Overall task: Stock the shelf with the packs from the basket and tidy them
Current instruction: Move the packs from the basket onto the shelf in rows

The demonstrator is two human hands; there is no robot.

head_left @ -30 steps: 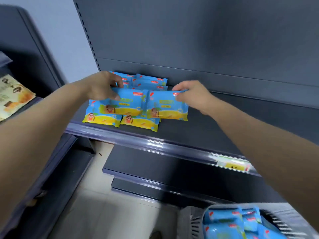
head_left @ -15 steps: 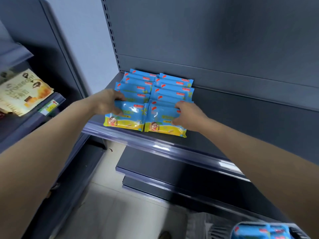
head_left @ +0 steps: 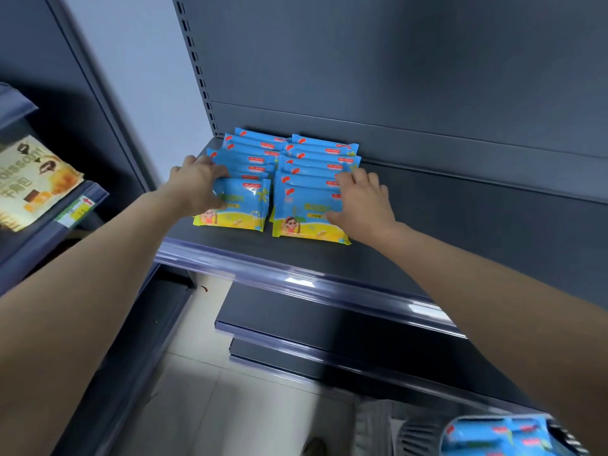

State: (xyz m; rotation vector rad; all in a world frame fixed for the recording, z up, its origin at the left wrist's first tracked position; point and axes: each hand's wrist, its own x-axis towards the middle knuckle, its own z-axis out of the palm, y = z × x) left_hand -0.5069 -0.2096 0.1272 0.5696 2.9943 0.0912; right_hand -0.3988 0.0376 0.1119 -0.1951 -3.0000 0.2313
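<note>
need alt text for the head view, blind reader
Two hands tidy two rows of blue packs on a dark shelf: the left hand grips the left row's front pack, the right hand rests on the right row. More packs fill a basket below.

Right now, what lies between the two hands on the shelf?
In the head view, two packs: the left front pack, gripped by the left hand, and the right front pack, touched by the right hand. A narrow gap parts them.
</note>
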